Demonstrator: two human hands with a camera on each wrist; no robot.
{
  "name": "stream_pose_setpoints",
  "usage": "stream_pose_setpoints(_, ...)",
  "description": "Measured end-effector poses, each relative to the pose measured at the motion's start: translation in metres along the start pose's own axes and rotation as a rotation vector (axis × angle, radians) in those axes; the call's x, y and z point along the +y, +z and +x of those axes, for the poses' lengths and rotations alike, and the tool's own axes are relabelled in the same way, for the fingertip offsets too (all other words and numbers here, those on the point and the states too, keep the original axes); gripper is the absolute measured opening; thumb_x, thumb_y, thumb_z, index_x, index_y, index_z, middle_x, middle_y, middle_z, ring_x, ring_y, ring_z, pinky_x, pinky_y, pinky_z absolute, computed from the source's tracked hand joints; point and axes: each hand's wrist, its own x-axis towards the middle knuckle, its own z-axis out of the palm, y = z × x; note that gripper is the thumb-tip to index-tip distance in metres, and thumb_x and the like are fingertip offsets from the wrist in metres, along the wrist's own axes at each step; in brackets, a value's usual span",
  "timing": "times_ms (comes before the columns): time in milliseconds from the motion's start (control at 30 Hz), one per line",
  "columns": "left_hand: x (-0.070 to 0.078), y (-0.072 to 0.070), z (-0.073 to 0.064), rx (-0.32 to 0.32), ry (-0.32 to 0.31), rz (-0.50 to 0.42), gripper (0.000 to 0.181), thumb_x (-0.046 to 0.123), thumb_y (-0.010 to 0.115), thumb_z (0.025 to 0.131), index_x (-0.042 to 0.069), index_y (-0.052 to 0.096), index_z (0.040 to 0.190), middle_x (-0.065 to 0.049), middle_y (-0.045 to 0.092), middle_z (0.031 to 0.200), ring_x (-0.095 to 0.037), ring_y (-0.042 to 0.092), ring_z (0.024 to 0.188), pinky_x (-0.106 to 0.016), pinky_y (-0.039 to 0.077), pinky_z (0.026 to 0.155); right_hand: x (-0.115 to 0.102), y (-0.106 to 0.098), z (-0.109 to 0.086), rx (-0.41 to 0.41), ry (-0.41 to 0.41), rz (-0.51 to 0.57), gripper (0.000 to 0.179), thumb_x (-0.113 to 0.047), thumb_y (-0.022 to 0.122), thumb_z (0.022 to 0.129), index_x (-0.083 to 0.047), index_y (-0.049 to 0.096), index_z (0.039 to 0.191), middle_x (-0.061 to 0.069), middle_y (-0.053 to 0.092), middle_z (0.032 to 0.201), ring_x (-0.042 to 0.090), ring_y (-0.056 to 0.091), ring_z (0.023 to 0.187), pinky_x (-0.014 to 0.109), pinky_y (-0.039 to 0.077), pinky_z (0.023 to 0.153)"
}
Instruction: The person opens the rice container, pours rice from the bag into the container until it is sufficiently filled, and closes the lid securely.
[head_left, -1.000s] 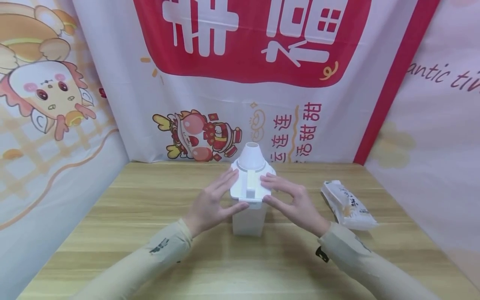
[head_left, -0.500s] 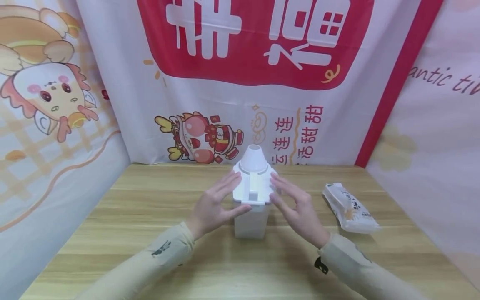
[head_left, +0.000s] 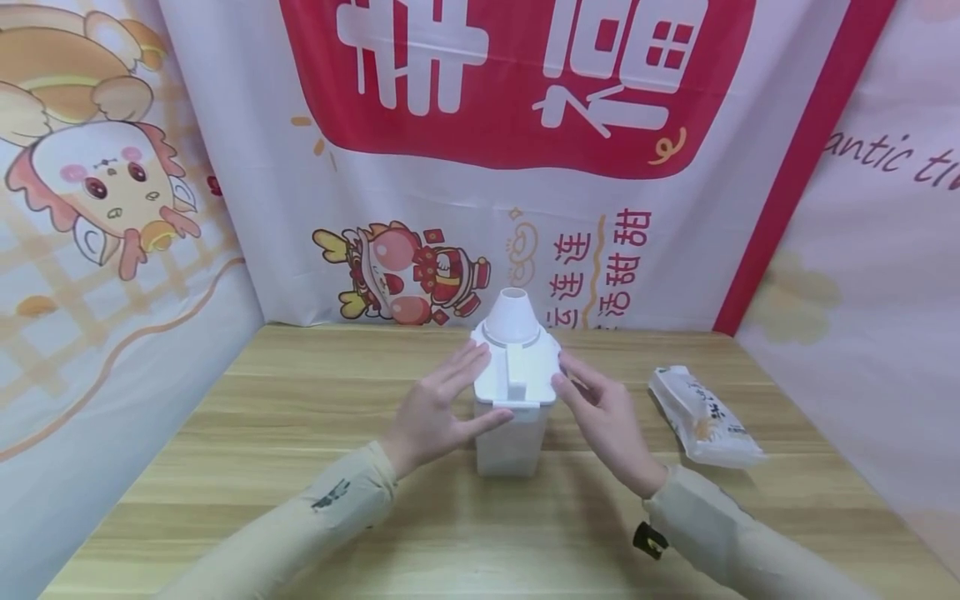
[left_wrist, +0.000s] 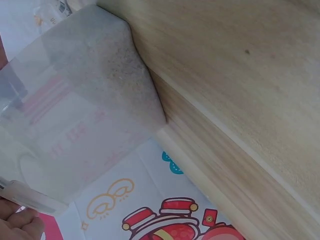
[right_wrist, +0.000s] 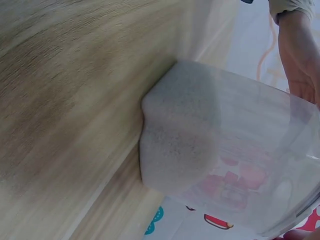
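Note:
A translucent storage container [head_left: 510,442] with a white lid [head_left: 491,379] stands upright on the table. A white cone-shaped cap [head_left: 513,317] tops the lid. My left hand [head_left: 438,408] touches the lid's left side, fingers stretched forward and thumb along its front edge. On the right side, my right hand [head_left: 603,417] has its fingertips at the lid's edge. Fine pale grains [right_wrist: 175,145] fill the container's lower part in the right wrist view. Fingers [left_wrist: 20,222] show beside the lid's edge in the left wrist view.
A white printed bag [head_left: 705,417] lies on the wooden table [head_left: 300,400] to the right, near my right forearm. A printed cloth [head_left: 420,192] hangs behind the table's far edge, with more printed cloth at both sides.
My right hand's fingers have slid off the lid's top to its right edge. The left hand stays against the lid. The whole scene has shifted slightly right in view.

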Motion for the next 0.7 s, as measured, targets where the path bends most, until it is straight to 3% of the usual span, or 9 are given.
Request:
stream_pose_setpoints(233,-0.001,-0.001,0.000,-0.011,0.005,-0.018,0.078,0.051,0.073,0.085,0.000,0.052,0.140,-0.017,0.044,0.147,-0.030,0.035,0.139,-0.042,0.032,0.111,0.002,0.000,-0.001,-0.001,0.013,0.031,0.048,-0.037,0.060,0.099,-0.008,0.058,0.136,0.002,0.048,0.145,0.017,0.044,0.132,0.031,0.040,0.105)
stream_pose_setpoints(533,-0.002,-0.002,0.001,-0.005,0.034,-0.012,0.078,0.053,0.071,0.086,-0.001,0.053,0.139,-0.018,0.045,0.146,-0.031,0.037,0.138,-0.041,0.033,0.110,-0.007,0.011,-0.005,0.076,0.126,0.120,0.045,-0.032,0.059,0.100,-0.008,0.055,0.138,0.000,0.049,0.145,0.011,0.041,0.134,0.029,0.034,0.110)
stream_pose_setpoints(700,-0.003,-0.001,0.000,-0.004,0.047,-0.018,0.077,0.050,0.073,0.085,-0.001,0.052,0.139,-0.019,0.044,0.145,-0.033,0.037,0.137,-0.042,0.034,0.110,-0.011,0.017,-0.009,0.089,0.174,0.137,0.048,-0.031,0.056,0.102,-0.007,0.050,0.142,0.002,0.045,0.148,0.015,0.039,0.136,0.034,0.032,0.112)
